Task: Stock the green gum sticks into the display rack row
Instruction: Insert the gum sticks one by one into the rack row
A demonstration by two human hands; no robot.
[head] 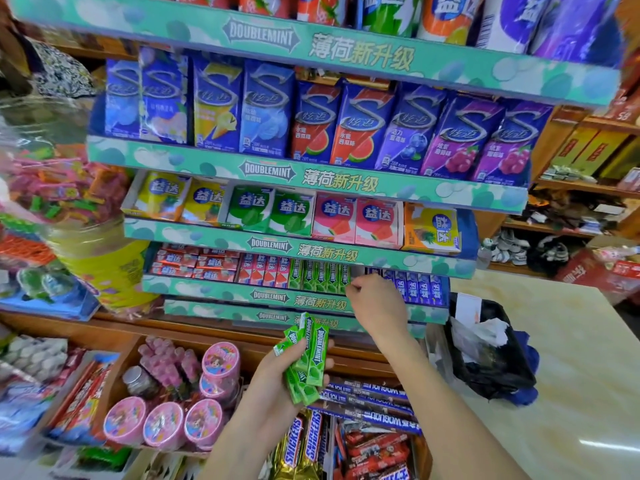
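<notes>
Green foil-wrapped gum sticks sit fanned in the left hand, which is clasped around their lower halves, thumb across the front and fingers behind. These packs look light, stiff and flat-sided, with a glossy wrapper that is likely slippery; I would judge a pinch across the two broad faces near one end the surest hold, leaving the other end free to slide into the slot. They should take a firm squeeze without harm, though a loose fan like this could spill one.

Just below the hand lie gold-and-brown chocolate bars in crinkled wrappers, and to the left round pink tins with smooth printed lids.

Further out, the right hand reaches to the lowest stocked row of the display rack. Its fingers are curled at the right edge of the green sticks already standing there; whether it pinches a stick or is merely pressing the row I cannot tell, since the fingertips are turned away. Those shelved sticks stand upright, packed edge to edge between red packs on the left and blue packs on the right. A narrow gap shows beside the hand.

The rack itself is printed mint-green card with tiered lips; above, larger glossy cartons fill the upper shelves. To the right a pale marbled worktop gleams.
</notes>
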